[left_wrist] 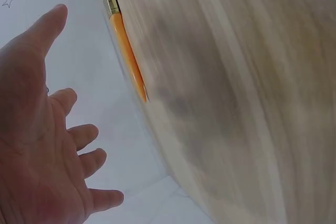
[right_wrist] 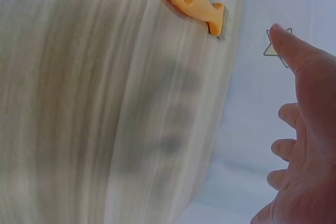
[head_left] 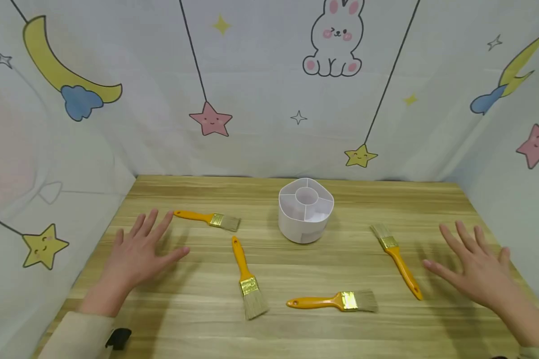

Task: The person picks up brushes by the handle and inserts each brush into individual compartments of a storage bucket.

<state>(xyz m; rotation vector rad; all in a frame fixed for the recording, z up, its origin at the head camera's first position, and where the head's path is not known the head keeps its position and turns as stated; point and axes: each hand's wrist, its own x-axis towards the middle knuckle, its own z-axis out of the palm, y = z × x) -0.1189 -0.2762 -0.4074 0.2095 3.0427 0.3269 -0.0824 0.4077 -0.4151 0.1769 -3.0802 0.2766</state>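
On the wood-grained bench (head_left: 206,336), nearest, an orange-handled flat paintbrush with pale bristles (head_left: 332,301) lies crosswise in front of the white five-sided plastic organizer (head_left: 289,224). A second such paintbrush (head_left: 246,275) points bristles-nearward, front-left of the organizer. Well right of it, the right hand (head_left: 480,271) hangs, fingers spread apart; well left, the left hand (head_left: 139,254), likewise spread. A third paintbrush (head_left: 396,255) slants to the organizer's right; a fourth (head_left: 208,218), left, lies near the left fingertips. Behind the organizer hangs white printed cloth (head_left: 260,99).
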